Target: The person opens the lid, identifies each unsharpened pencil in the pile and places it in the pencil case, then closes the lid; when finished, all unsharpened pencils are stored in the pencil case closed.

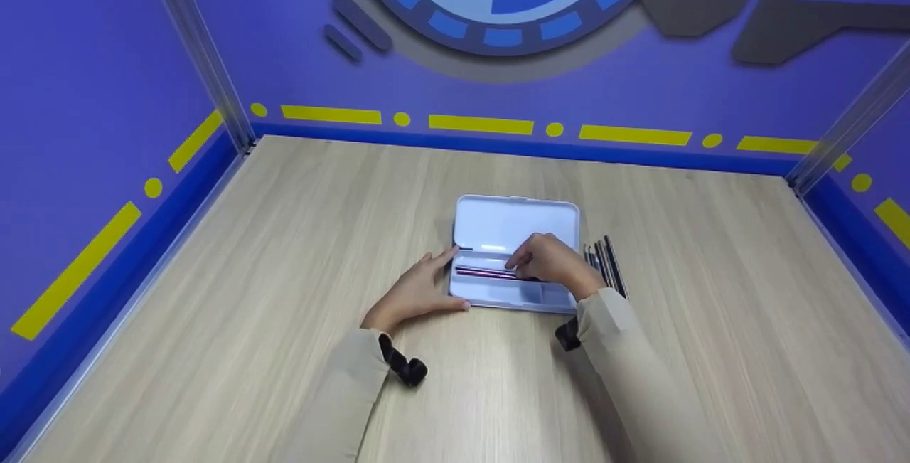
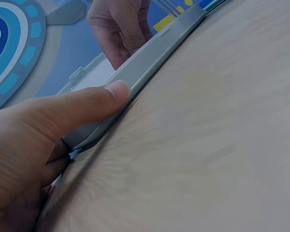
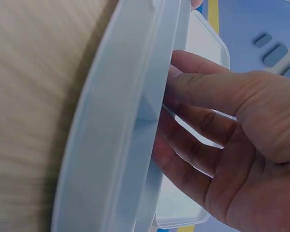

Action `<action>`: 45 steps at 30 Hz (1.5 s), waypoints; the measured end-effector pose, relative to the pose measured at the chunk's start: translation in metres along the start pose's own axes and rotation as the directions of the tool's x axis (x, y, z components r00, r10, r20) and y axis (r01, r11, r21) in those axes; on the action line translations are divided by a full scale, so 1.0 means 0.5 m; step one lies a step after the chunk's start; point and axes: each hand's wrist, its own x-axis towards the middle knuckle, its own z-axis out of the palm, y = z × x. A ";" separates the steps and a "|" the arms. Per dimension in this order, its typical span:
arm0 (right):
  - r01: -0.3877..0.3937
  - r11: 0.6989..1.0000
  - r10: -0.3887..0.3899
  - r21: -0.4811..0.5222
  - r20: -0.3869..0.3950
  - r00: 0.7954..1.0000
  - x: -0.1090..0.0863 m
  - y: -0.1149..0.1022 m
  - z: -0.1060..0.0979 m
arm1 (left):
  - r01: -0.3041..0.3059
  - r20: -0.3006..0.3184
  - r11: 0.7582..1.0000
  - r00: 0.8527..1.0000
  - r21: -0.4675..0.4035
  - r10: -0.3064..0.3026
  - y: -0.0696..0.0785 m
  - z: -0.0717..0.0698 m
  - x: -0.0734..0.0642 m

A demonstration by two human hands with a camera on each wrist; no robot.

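Note:
A white pencil case [image 1: 501, 292] lies on the table with its lid [image 1: 517, 223] raised at the back. My left hand [image 1: 418, 291] grips the left end of the case, its thumb [image 2: 99, 101] along the front wall and the other fingers round the side. Slim red and dark pencils [image 1: 483, 273] lie lengthwise inside. My right hand [image 1: 553, 262] reaches into the case, fingers curled and pinching at the right end of these pencils. In the right wrist view, those fingertips [image 3: 171, 79] go down behind an inner wall, which hides what they hold.
Several dark pencils [image 1: 610, 264] lie side by side on the wooden table [image 1: 298, 235], just right of the case. A purple back wall [image 1: 490, 100] with yellow marks and clear corner posts stands behind.

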 end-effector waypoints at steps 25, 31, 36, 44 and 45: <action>-0.045 0.998 0.046 0.033 -0.034 0.998 -0.028 0.014 -0.039 | -0.003 0.001 1.000 1.000 0.000 0.003 0.000 -0.003 0.000; -0.046 0.998 0.049 0.047 -0.071 0.996 -0.051 0.042 -0.060 | 0.007 0.007 1.000 1.000 0.003 -0.007 0.001 -0.003 -0.001; -0.021 0.999 0.026 0.047 -0.118 0.993 -0.074 0.074 -0.076 | 0.001 0.000 1.000 1.000 0.009 -0.001 0.002 -0.004 -0.002; -0.060 0.996 0.069 0.061 -0.161 0.985 -0.108 0.124 -0.095 | -0.003 0.003 1.000 1.000 0.015 0.003 0.002 0.000 -0.001; -0.068 0.996 0.078 0.062 -0.167 0.983 -0.112 0.130 -0.096 | -0.005 0.003 1.000 1.000 0.015 0.005 0.002 0.001 -0.001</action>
